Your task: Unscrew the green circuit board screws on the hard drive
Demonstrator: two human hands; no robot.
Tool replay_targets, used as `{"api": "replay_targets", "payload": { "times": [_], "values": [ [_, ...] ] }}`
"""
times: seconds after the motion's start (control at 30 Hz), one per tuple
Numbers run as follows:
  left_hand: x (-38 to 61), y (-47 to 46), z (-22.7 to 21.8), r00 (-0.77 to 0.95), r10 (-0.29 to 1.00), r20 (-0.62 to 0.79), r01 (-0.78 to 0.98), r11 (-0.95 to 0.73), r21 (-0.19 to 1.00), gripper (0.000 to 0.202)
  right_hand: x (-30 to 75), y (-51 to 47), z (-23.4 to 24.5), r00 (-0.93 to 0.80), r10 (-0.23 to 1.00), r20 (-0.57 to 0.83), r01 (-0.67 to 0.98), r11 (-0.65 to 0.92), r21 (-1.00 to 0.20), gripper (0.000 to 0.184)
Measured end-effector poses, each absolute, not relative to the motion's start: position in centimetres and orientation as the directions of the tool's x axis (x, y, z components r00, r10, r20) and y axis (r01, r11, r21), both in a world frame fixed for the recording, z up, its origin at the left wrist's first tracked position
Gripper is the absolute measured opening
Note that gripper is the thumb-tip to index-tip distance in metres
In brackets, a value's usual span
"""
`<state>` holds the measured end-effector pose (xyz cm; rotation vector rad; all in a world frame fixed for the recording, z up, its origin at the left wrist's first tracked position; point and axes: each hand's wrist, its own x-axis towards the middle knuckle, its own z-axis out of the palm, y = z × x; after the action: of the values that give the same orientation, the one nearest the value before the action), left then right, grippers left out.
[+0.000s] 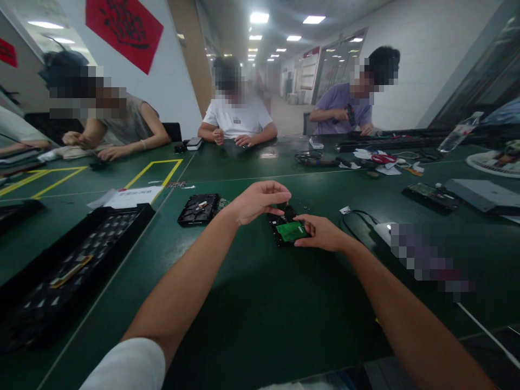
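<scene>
Head: left fingers [273, 188] curved over black case [278, 220]

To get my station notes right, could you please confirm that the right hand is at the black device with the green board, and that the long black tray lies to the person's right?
Not quite: the head view shows the long black tray lying to the person's left.

The right hand [325, 234] partly hides the green board [289, 232].
</scene>
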<state>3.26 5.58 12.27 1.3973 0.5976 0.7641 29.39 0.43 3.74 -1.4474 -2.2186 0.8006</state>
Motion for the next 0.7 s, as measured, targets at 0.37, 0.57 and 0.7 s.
{"api": "replay_targets", "payload": {
  "times": [0.37,0.57,0.7],
  "values": [
    [2.8,5.6,13.0,0.696,0.717,0.051,-0.11,0.036,0.993,0.031,29.5,0.5,3.6,-0.406,0.914,0.004,0.702,0.314,-0.639,0.079],
    [2.1,6.1,13.0,0.667,0.741,0.084,-0.076,-0.044,0.996,0.029,29.5,0.5,3.5,-0.404,0.915,0.011,0.697,0.315,-0.644,0.078],
    [2.1,6.0,13.2,0.652,0.754,0.084,-0.083,-0.039,0.996,0.03,29.5,0.6,3.5,-0.404,0.915,0.006,0.695,0.312,-0.648,0.079]
  ]
}}
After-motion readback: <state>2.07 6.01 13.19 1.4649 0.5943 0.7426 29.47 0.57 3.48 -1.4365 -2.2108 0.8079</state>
